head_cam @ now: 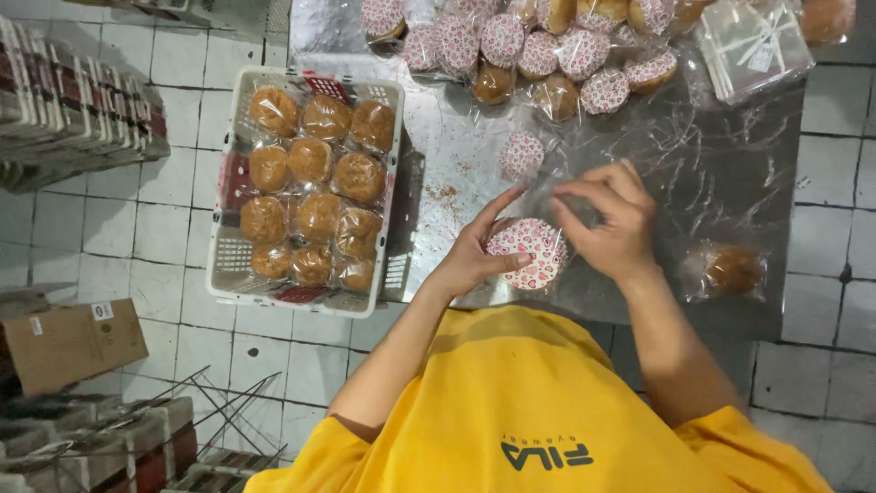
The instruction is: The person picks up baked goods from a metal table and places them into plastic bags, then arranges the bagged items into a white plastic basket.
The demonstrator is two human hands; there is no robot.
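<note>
My left hand (476,256) holds a round bun in a white paper cup with red hearts (529,253), bottom side facing up. My right hand (613,217) pinches a clear plastic wrapper (557,187) against the far side of that bun. Both hands are over a sheet-metal table (456,146). Another heart-patterned cup (521,153) lies just beyond my hands. One wrapped brown bun (733,270) sits to the right of my right wrist.
A white plastic basket (228,246) full of several wrapped buns stands at the left, partly over the table edge. A heap of buns in heart cups (538,46) lies at the far side. Clear bags (753,46) sit far right. Stacked boxes (73,110) and a carton (68,342) rest on the tiled floor.
</note>
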